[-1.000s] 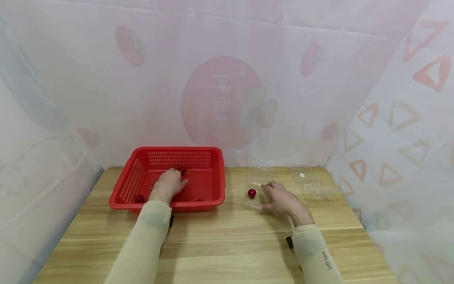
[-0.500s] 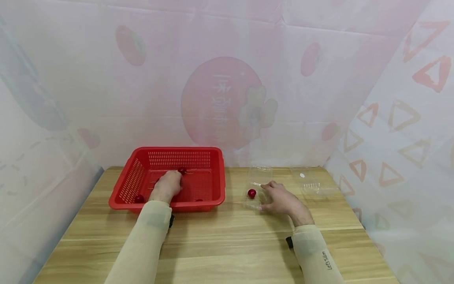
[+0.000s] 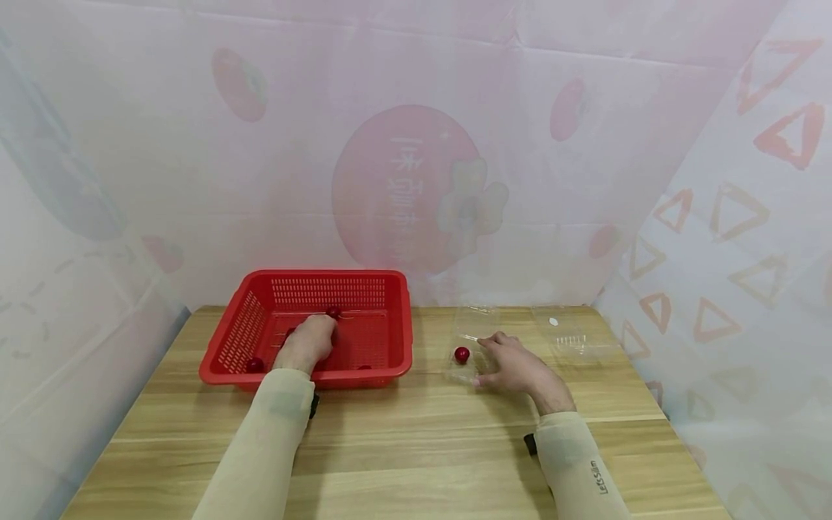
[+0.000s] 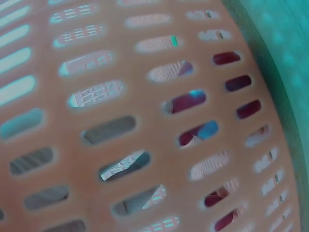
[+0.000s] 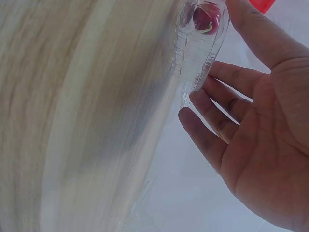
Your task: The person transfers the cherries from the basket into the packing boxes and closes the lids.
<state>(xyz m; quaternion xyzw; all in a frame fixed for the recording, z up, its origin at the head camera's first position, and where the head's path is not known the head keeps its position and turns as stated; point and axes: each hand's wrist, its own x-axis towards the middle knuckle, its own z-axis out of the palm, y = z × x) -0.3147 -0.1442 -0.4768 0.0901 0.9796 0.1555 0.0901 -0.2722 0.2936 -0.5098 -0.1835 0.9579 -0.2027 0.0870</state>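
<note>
The red basket (image 3: 380, 375) at left is smooth, faintly glossy plastic, the clamshell box (image 3: 477, 319) right of centre clear shiny plastic, its cherry (image 3: 461, 354) glossy, the bench (image 3: 416, 451) wood-grained.

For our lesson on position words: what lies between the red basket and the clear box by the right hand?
Only a bare strip of wooden tabletop lies between the red basket and clear box, as the head view shows.

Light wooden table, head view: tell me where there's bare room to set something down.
Bare: the light wooden table between the cream sleeves, plus a narrow strip between the red perforated plastic basket and the clear plastic box holding one round red fruit. Crowded: the right rear, with the right hand at that box and a second clear plastic box.
</note>
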